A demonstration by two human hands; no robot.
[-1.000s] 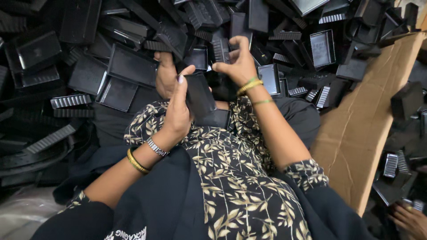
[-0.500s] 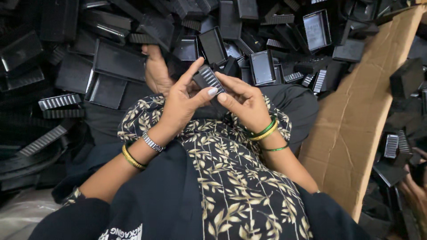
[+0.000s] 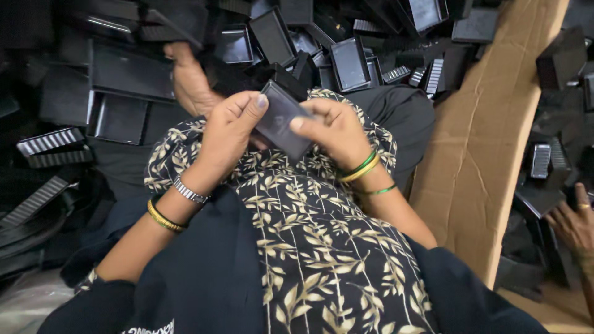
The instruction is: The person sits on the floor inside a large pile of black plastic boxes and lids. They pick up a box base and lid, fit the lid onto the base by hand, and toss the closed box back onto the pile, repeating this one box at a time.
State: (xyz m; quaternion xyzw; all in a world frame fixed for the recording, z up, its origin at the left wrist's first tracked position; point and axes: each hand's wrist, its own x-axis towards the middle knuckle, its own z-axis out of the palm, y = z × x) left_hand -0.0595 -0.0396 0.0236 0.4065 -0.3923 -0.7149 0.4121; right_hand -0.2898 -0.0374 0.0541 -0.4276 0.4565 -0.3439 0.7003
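Drawn in closer over the lap since half a second ago, both hands now pinching one black rectangular part [image 3: 281, 120] at centre frame — left hand [image 3: 226, 133] gripping its left edge with fingers curled over the top, right hand [image 3: 334, 133] clamped on its right side, thumb across the face. Held tilted above the leaf-print cloth [image 3: 309, 247], just below the heap of black plastic parts [image 3: 346, 59] filling the upper frame. Flanked at right by a cardboard sheet [image 3: 489, 142] — with another person's hand [image 3: 575, 226] at the right edge.
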